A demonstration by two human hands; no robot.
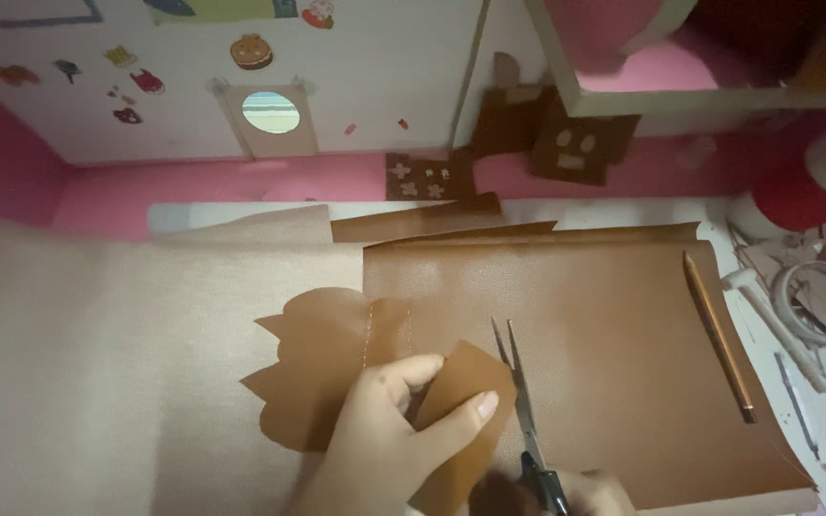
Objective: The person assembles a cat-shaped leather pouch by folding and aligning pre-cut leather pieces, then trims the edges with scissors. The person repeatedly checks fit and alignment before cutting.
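Left hand [384, 430] pinches a small brown leather piece [461, 420] near the front edge of the table [776, 215], thumb on top, fingers under. Right hand [590, 492], mostly out of view at the front edge, is closed round the handles of scissors [520, 401]; blades slightly parted, tips pointing away, just beside the piece. Below lies a large brown sheet [604, 325]. Pencil [719, 334] rests along the sheet's right edge. Tape roll [819, 301] sits near the right edge.
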